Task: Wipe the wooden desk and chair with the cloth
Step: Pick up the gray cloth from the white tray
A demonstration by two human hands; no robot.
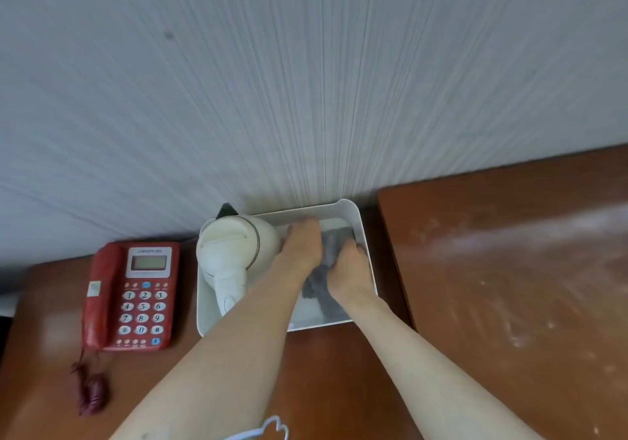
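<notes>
A grey cloth [319, 286] lies bunched inside a white plastic tray [365, 235] that stands on the wooden desk [323, 365] against the wall. Both my hands reach into the tray. My left hand [300, 246] presses down on the far part of the cloth, next to a white kettle. My right hand [350, 269] has its fingers closed on the cloth's right side. To the right lies a second, slightly raised wooden surface [509, 252] streaked with whitish dust.
A white electric kettle [234, 252] stands in the tray's left half, touching my left wrist. A red push-button telephone [132, 297] with a coiled cord [90, 392] sits at the left. A striped grey wall [306, 83] rises directly behind the tray.
</notes>
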